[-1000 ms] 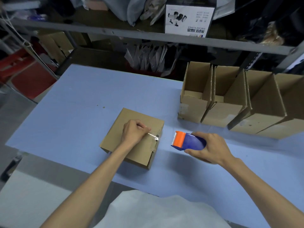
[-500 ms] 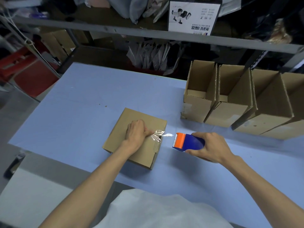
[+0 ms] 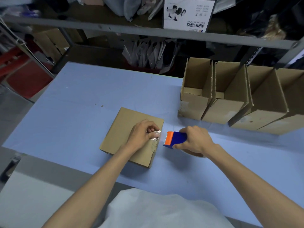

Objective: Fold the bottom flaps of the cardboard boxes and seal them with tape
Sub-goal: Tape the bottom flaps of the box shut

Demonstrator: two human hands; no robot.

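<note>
A cardboard box [image 3: 125, 129] lies with its folded flaps facing up on the blue table [image 3: 82, 99]. My left hand [image 3: 143, 134] rests on the box near its right edge and pinches the end of a clear tape strip [image 3: 155, 133]. Just right of the box, my right hand [image 3: 195, 139] grips a blue and orange tape dispenser [image 3: 174, 139], whose orange end faces the box. The tape roll [image 3: 194, 153] shows partly below my right hand.
A row of several open cardboard boxes [image 3: 230, 99] stands at the table's back right. A metal shelf [image 3: 148, 32] with bags and a white printed carton [image 3: 187, 14] runs behind the table. The table's near edge lies close to my body.
My right hand has brought the dispenser closer to the box's right edge. The tape strip between it and my left hand is now shorter. My left hand stays on the box.
</note>
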